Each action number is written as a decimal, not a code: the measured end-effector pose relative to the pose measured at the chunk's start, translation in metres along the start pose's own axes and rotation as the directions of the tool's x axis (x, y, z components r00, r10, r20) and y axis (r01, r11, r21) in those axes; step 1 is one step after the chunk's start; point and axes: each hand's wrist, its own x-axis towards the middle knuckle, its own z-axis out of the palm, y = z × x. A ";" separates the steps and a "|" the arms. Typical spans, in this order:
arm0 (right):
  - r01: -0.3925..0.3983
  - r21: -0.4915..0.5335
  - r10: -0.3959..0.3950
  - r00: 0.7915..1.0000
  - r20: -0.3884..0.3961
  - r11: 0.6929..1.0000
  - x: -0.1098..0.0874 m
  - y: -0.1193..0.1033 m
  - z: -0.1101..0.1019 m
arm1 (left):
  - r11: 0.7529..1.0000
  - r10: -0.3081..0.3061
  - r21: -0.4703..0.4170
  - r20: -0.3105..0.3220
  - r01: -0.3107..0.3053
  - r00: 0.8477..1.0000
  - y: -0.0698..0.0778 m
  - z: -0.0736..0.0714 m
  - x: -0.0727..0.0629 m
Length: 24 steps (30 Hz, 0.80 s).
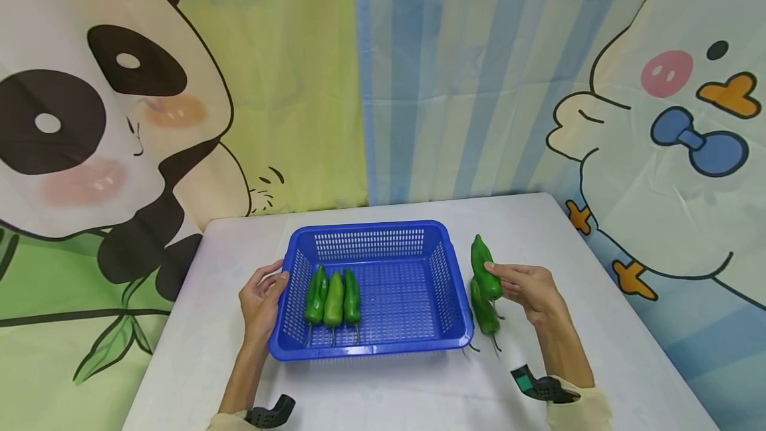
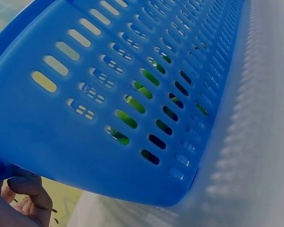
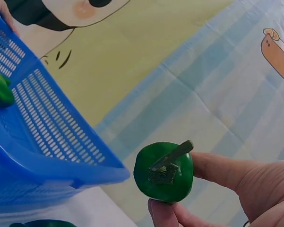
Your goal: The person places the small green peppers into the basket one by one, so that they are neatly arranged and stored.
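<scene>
My left hand [image 1: 261, 298] grips the left rim of a blue plastic basket [image 1: 383, 350] with slotted sides, thumb and fingers at the edge. Three long green peppers [image 1: 333, 301] lie side by side in the basket's left part, stems toward me. To the right of the basket, my right hand [image 1: 532, 291] pinches another green pepper [image 1: 483, 261] between thumb and fingers, its stem end facing the camera in the right wrist view. Below that one, a green pepper on the table [image 1: 486, 314] is partly covered by it. One more pepper's stem [image 1: 475, 349] shows by the basket's right corner, the body mostly hidden.
The white table [image 1: 383, 398] carries the basket and the loose peppers. Behind it hang a yellow-green curtain [image 1: 287, 85] with a panda and a blue striped curtain [image 1: 467, 85] with a white bird. A black strap device [image 1: 544, 388] sits on my right wrist.
</scene>
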 end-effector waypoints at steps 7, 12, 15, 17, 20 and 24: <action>0.019 0.006 -0.019 0.999 0.038 1.000 -0.004 -0.002 0.011 | 1.000 0.007 0.004 0.001 -0.007 1.000 0.000 0.001 0.000; 0.042 -0.021 -0.041 0.998 0.054 0.999 -0.006 -0.006 0.020 | 1.000 0.009 0.007 0.004 -0.009 1.000 0.000 0.001 0.000; 0.055 -0.038 -0.052 0.997 0.060 0.998 -0.006 -0.008 0.026 | 1.000 0.008 0.005 0.004 -0.008 1.000 0.000 0.001 0.000; 0.063 -0.044 -0.061 0.996 0.064 0.997 -0.007 -0.009 0.030 | 1.000 0.011 0.015 0.005 -0.011 1.000 0.000 0.001 0.000; 0.069 -0.047 -0.065 0.995 0.073 0.997 -0.007 -0.012 0.036 | 1.000 0.007 0.022 0.002 -0.007 1.000 0.000 0.001 0.000; 0.069 -0.049 -0.064 0.995 0.082 0.996 -0.007 -0.016 0.043 | 1.000 -0.002 0.031 0.004 0.002 1.000 0.000 0.000 0.001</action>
